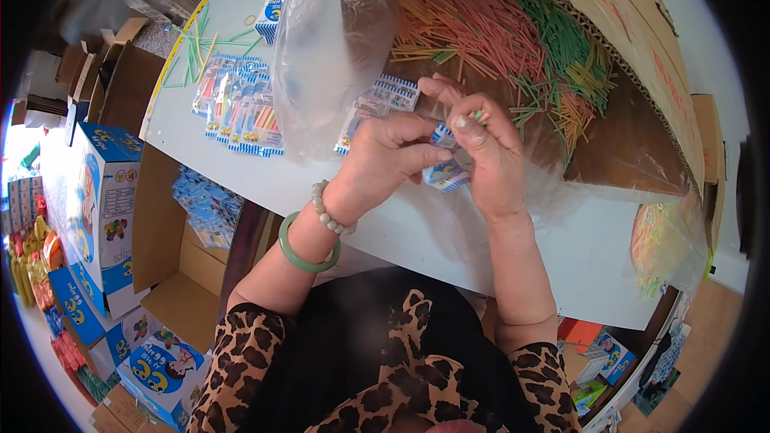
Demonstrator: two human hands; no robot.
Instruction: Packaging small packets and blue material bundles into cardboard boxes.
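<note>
Above the white bench (593,277), hold the small blue-and-white packet (446,176) lightly in pinched left fingers (425,157), with right fingers (471,133) closed around something green-tipped (480,117) near its top, to avoid creasing.

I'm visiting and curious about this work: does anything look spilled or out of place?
Yes: thin, mostly green sticks lie loose and crisscrossed near the left edge of the white tabletop, looking strayed, since similar sticks are heaped inside the cardboard box.

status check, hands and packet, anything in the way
Left grip pinching small packet. Right grip closed on thin sticks, tips showing. Plastic bag to the left, not covering either grip.
</note>
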